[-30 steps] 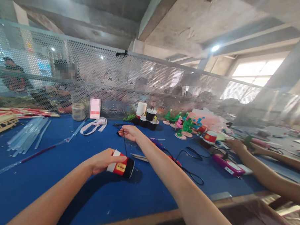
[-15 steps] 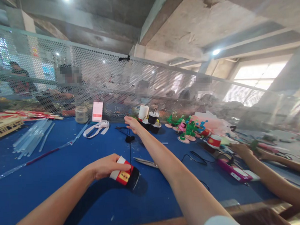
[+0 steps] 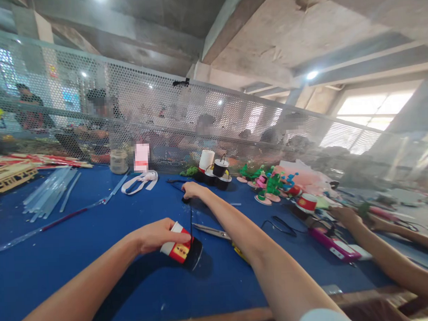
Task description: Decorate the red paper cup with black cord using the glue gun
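Note:
My left hand (image 3: pixel 156 235) is closed round a small red and white paper cup (image 3: pixel 180 247) with a black inside, tilted on its side just above the blue table (image 3: pixel 98 260). A thin black cord (image 3: pixel 190 214) runs from the cup's rim up to my right hand (image 3: pixel 191 190). That hand is stretched far forward, low over the table, fingers pinched on the cord's far end by a small black lump. Scissors (image 3: pixel 212 230) lie just right of the cup, under my right forearm.
Finished cups (image 3: pixel 214 171), green and pink foam flowers (image 3: pixel 268 182) and a glass jar (image 3: pixel 118 160) stand along the perforated metal screen (image 3: pixel 162 115). Clear sticks (image 3: pixel 48 189) lie at left. A co-worker's hands (image 3: pixel 347 216) work at right beside a pink glue gun (image 3: pixel 333 244). People sit behind the screen.
My right hand lifted the cord up and away from the cup, then came down to the table further forward. The left hand and cup stayed almost still.

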`<move>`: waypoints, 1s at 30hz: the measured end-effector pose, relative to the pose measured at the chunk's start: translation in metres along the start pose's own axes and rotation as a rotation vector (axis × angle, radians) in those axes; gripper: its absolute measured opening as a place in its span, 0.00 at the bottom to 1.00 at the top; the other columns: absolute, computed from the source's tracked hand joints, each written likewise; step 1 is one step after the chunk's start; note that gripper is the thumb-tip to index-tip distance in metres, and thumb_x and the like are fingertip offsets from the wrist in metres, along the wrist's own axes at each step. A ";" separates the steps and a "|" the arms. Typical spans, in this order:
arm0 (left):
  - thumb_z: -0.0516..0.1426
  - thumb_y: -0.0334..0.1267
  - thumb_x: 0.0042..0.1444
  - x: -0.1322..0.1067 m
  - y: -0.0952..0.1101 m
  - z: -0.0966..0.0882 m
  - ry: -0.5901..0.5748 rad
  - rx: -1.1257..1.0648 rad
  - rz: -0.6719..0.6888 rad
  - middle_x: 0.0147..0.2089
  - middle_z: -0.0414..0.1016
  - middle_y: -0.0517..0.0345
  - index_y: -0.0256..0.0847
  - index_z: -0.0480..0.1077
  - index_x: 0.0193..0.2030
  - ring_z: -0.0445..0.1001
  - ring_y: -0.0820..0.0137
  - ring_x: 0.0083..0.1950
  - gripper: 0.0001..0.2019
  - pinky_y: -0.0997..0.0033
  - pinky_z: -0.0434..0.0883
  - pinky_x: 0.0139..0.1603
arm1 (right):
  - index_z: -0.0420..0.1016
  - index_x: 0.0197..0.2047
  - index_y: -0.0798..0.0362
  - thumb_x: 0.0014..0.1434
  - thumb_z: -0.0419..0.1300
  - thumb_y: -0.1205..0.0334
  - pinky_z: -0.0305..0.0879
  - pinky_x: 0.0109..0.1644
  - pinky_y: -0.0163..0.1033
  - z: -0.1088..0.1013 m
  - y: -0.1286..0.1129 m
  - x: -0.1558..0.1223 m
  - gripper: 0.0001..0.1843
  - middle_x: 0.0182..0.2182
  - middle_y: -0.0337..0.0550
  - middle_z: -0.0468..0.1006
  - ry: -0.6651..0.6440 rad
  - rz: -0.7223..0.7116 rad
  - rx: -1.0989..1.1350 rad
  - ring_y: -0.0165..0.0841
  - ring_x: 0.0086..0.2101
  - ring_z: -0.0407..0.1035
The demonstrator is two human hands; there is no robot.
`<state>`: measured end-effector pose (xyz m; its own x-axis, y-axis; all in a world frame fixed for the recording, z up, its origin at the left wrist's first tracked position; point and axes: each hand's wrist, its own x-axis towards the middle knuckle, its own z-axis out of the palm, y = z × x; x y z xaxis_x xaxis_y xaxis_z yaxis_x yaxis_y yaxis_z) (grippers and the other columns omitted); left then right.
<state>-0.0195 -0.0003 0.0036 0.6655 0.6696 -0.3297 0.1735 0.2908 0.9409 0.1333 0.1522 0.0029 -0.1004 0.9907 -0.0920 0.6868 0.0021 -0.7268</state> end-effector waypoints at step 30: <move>0.65 0.43 0.33 0.002 0.003 0.000 0.038 -0.069 0.057 0.24 0.75 0.58 0.33 0.72 0.25 0.70 0.75 0.25 0.15 0.76 0.65 0.29 | 0.75 0.32 0.58 0.58 0.49 0.62 0.63 0.33 0.32 -0.060 0.015 -0.094 0.15 0.29 0.46 0.78 0.265 -0.160 -0.346 0.32 0.31 0.71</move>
<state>-0.0177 0.0016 0.0060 0.6446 0.7117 -0.2792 0.0846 0.2966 0.9513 0.1964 0.0672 0.0410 -0.0682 0.9747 0.2128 0.8820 0.1586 -0.4439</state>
